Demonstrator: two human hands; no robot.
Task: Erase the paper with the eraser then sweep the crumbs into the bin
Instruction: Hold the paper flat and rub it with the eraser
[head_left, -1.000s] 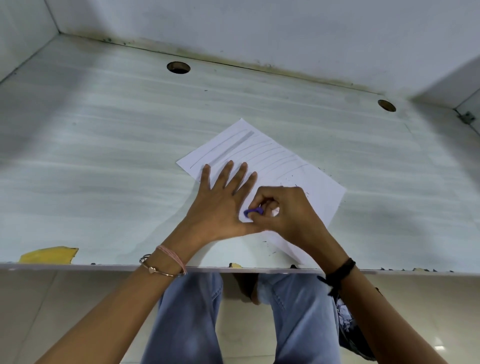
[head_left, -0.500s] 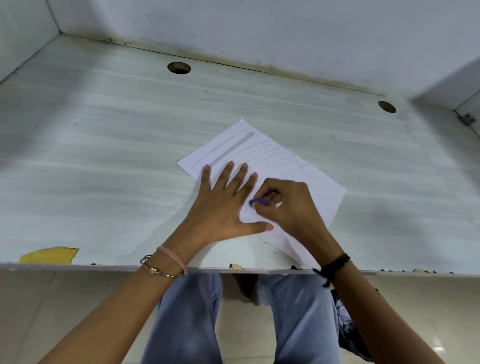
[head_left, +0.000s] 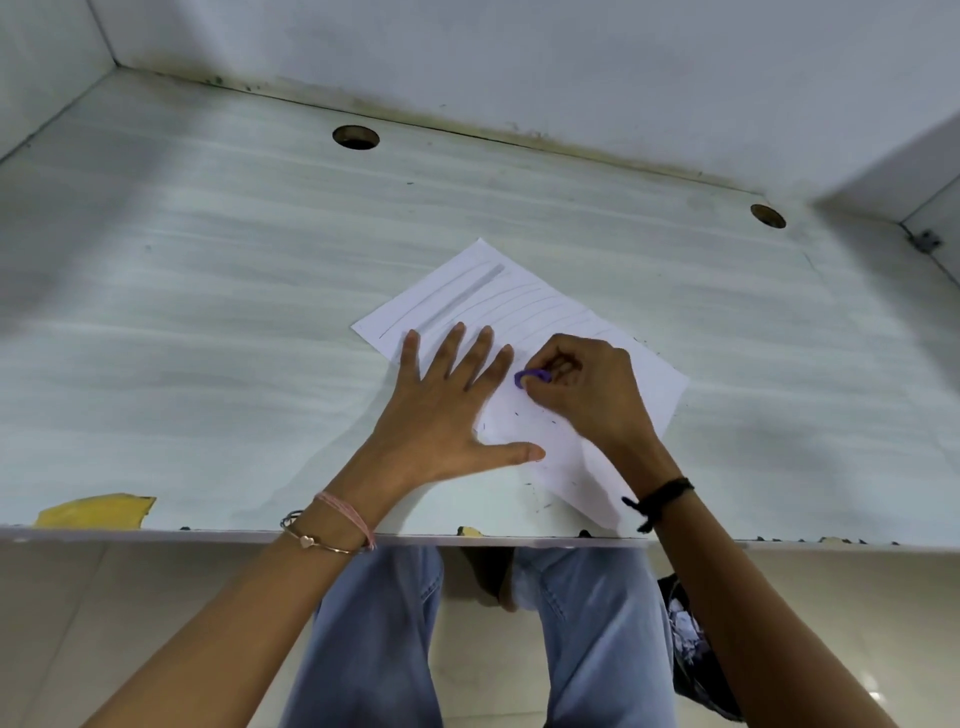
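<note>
"Well, start at the left for me. What lies out past the little finger?"

"Mostly pale desk (head_left: 208, 312), and a torn yellow patch (head_left: 96, 510) at its near edge, well left of the left hand (head_left: 436, 415). On that wrist sit a pink cord and a thin bangle (head_left: 332, 525) with a heart on it. Far beyond the fingertips, near the back wall, there's a round hole (head_left: 356, 137) in the desk."

"And the hand itself?"

"Flat, palm down, fingers straight and spread apart, thumb stretched out to the right. The fingers press on the paper (head_left: 519, 301), and the heel of the hand is on the desk. The sheet lies cornerwise, with one corner pointing away beyond the fingertips. Pencil lines run across it just past them."

"Where's the eraser?"

"Just right of the left index fingertip, near it but apart. It's a small purple eraser (head_left: 530, 376), pinched between the thumb and curled fingers of the right hand (head_left: 587, 395). Its end is down on the paper, as far as I can see. Much of it is hidden inside the grip."

"Any crumbs (head_left: 552, 422)?"

"Small dark flecks on the white between the left thumb and the right hand. A few more lie on the desk on the near side of the thumb tip, beside the sheet's edge."

"Further right?"

"A black band (head_left: 662, 496) on the right wrist, which crosses the sheet's near corner. Well right of those curled fingers, towards the back, is a second hole (head_left: 768, 215)."
</note>
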